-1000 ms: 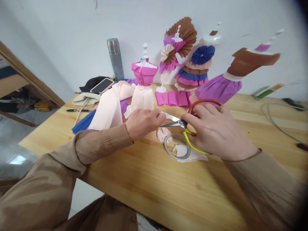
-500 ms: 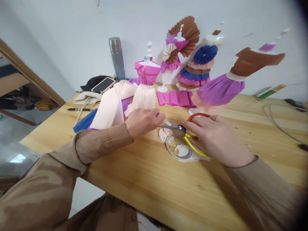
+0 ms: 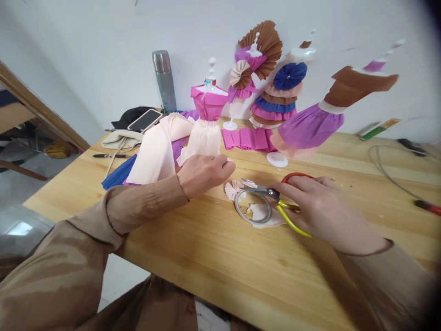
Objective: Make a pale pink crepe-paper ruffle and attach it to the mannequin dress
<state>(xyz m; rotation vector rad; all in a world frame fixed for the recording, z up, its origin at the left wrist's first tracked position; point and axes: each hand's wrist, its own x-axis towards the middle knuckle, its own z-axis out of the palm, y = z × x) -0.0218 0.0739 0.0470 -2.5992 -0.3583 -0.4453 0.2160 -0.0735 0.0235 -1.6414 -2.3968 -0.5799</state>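
Note:
My right hand (image 3: 325,214) is closed round the red and yellow handles of a pair of scissors (image 3: 265,191), whose blades point left and lie low over the wooden table (image 3: 213,257). My left hand (image 3: 203,174) is pinched shut on something small I cannot make out, just left of the blade tips. Under the blades lie a small pale pink paper fan (image 3: 233,188), a tape ring (image 3: 250,214) and white paper scraps (image 3: 265,216). Behind my left hand stands a mannequin in a pink and peach paper dress (image 3: 206,122).
More paper-dressed mannequins stand at the back: a brown fan one (image 3: 257,57), a blue layered one (image 3: 282,94) and a purple and brown one (image 3: 320,119). Folded pink paper (image 3: 246,139), peach paper (image 3: 155,149), a phone (image 3: 145,120), a flask (image 3: 164,80), a pen (image 3: 110,156) and a cable (image 3: 386,170) are nearby.
My right hand has lowered the scissors from mid-air down to the table and drawn them slightly right, the blades closing. My left hand has stayed pinched in nearly the same place.

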